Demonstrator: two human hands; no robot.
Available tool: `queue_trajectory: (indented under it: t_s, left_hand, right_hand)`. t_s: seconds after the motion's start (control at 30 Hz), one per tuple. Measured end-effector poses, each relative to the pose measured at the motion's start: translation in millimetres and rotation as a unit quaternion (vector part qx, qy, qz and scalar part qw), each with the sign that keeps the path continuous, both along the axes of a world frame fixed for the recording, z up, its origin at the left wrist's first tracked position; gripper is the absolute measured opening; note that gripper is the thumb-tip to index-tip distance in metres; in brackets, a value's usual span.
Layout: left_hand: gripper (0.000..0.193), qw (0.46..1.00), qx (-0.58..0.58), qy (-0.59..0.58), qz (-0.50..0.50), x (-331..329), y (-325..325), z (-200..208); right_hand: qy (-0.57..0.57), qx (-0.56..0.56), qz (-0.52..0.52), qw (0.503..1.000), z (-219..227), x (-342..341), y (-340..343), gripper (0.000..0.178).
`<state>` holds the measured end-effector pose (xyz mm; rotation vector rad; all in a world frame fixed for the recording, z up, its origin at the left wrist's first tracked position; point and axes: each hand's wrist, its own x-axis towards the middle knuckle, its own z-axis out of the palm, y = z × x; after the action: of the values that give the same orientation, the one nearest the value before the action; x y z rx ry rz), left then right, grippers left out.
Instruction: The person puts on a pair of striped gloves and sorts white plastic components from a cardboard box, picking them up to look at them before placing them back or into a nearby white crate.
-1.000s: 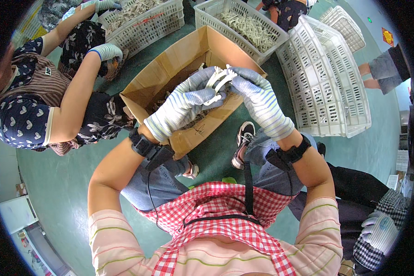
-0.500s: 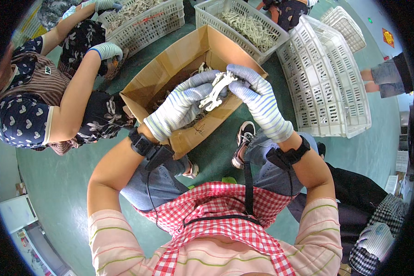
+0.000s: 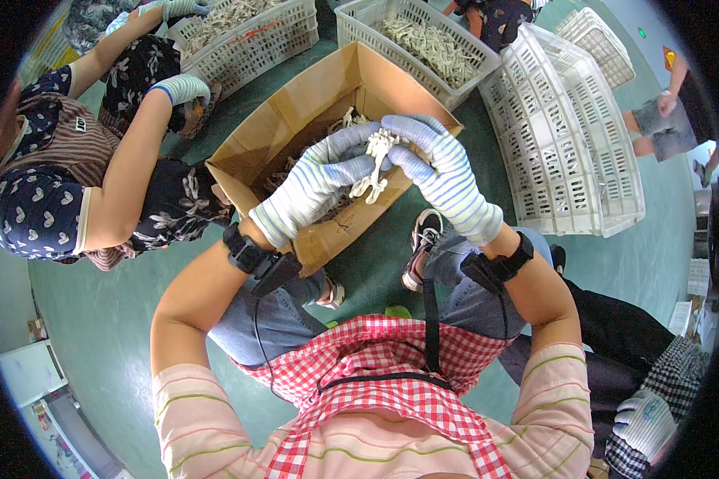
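Between my gloved hands is an off-white, thin-branched piece (image 3: 375, 164), or a small clump of them; its exact kind I cannot make out. My left hand (image 3: 315, 180), in a striped work glove, pinches it from the left side. My right hand (image 3: 443, 172), gloved alike, has its fingers closed on the upper right end. The lower end hangs down past the fingertips. Both hands are above an open cardboard box (image 3: 284, 108), in which similar pale pieces (image 3: 347, 122) lie, partly hidden by my hands.
White plastic crates (image 3: 256, 49) and another crate (image 3: 471, 84) hold more pale pieces at the back. Stacked white crates (image 3: 563, 144) stand to the right. A co-worker's arm (image 3: 132, 172) is close on the left. Another person's gloved hand (image 3: 645, 421) shows at lower right.
My right hand has moved slightly left, closer to my left hand. The off-white piece has turned to hang more upright. A person at the far right has shifted.
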<state>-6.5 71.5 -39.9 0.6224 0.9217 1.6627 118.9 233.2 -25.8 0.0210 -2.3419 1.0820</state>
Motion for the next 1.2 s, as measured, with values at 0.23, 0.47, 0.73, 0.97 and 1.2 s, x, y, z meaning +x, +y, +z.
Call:
queue_trajectory:
  t_s: [0.23,0.47,0.73,0.97,1.2]
  left_hand:
    - [0.059,0.994,-0.044,0.101,-0.011,-1,-2,1]
    - [0.054,0.984,-0.053,0.173,-0.010,4,-3,10]
    - [0.054,0.982,-0.016,0.189,0.023,8,-2,4]
    - [0.054,0.975,-0.020,0.217,0.040,6,-2,0]
    - [0.051,0.981,-0.044,0.189,-0.003,7,-4,18]
  right_hand:
    - [-0.036,-0.026,0.027,0.999,-7,2,-3,0.042]
    - [-0.091,-0.123,0.046,0.987,-5,7,-5,0.043]
    - [-0.039,-0.078,0.029,0.996,-12,4,-5,0.035]
    - [-0.020,-0.065,0.034,0.997,-11,3,-7,0.034]
    - [0.010,-0.060,0.002,0.998,-15,2,-9,0.033]
